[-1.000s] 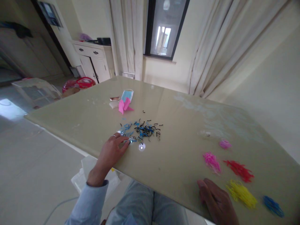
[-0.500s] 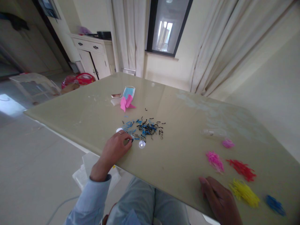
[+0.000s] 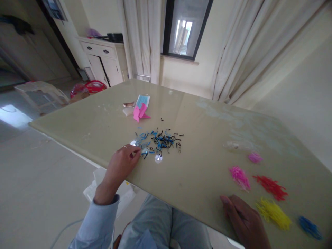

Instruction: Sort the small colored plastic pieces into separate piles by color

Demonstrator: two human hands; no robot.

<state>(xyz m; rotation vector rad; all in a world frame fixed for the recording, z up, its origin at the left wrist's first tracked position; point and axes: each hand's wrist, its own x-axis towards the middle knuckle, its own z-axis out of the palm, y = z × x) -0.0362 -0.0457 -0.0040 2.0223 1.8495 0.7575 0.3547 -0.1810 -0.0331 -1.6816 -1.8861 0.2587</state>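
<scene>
A loose pile of small black and blue rubber bands point(image 3: 163, 141) lies mid-table, the blue ones mostly on its left. My left hand point(image 3: 123, 160) is at the pile's left edge, thumb and fingertips pinched together at the bands. Anything between those fingertips is too small to make out. My right hand point(image 3: 245, 219) rests curled at the table's front edge, thumb against the bent fingers; what it may hold is hidden. Beside it are sorted heaps of yellow bands point(image 3: 274, 213), red bands point(image 3: 270, 187), pink bands point(image 3: 240, 178) and blue bands point(image 3: 310, 227).
Behind the pile are a blue face mask point(image 3: 143, 100), a pink folded piece point(image 3: 140, 113) and a small wrapper point(image 3: 128, 104). A smaller pink heap point(image 3: 255, 157) and a clear plastic bag point(image 3: 236, 145) lie at right. The table's front edge point(image 3: 166, 204) runs above my lap.
My left hand has drawn slightly left; a dark band that was at its fingertips now lies on the table to their right. My right hand stays curled in place.
</scene>
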